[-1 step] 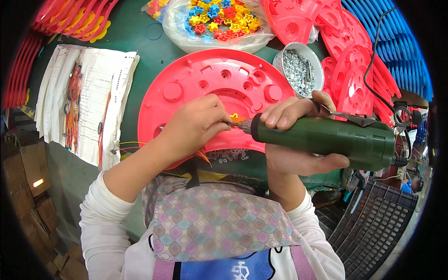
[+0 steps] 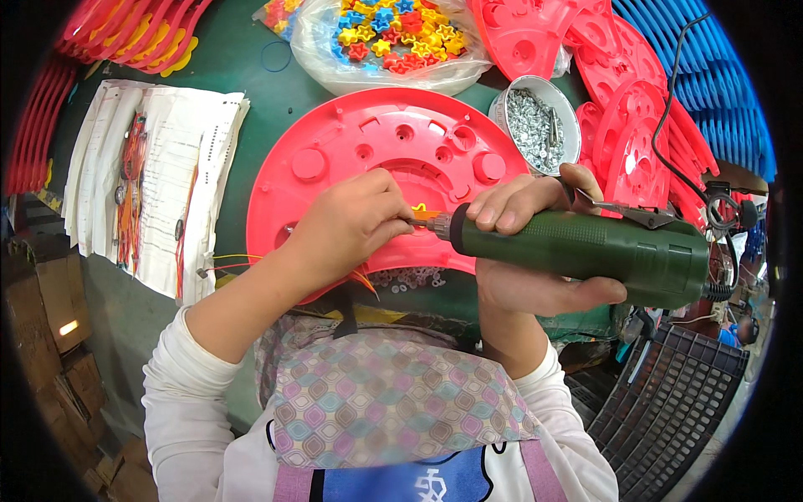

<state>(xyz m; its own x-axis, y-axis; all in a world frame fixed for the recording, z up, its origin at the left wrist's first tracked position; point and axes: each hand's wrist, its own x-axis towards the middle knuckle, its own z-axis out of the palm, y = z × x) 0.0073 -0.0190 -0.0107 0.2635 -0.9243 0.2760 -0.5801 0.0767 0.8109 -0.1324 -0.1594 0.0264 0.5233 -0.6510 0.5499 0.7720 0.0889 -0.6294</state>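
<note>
Where the green tabletop (image 2: 280,134) runs beneath everything, a glossy pink-red plastic shell (image 2: 335,125) lies on it, crescent-shaped, moulded with round bosses and recessed cups. Left of it rests a stack of creased white paper sheets (image 2: 180,134), thin coloured wires on top. Above the shell, a crinkled clear plastic bag (image 2: 322,58) holds glossy star pieces (image 2: 401,38) in red, yellow and blue. A green electric screwdriver (image 2: 577,251), cylindrical with a finely dimpled band, reaches sideways over the shell's right edge. The right hand (image 2: 527,289) is clamped around its body. The left hand (image 2: 355,217), above the shell, pinches the end of the slim metal bit (image 2: 424,222); its fingertips hide anything between them. Hands, screwdriver and shell all match the earlier frame, with no visible shift.
</note>
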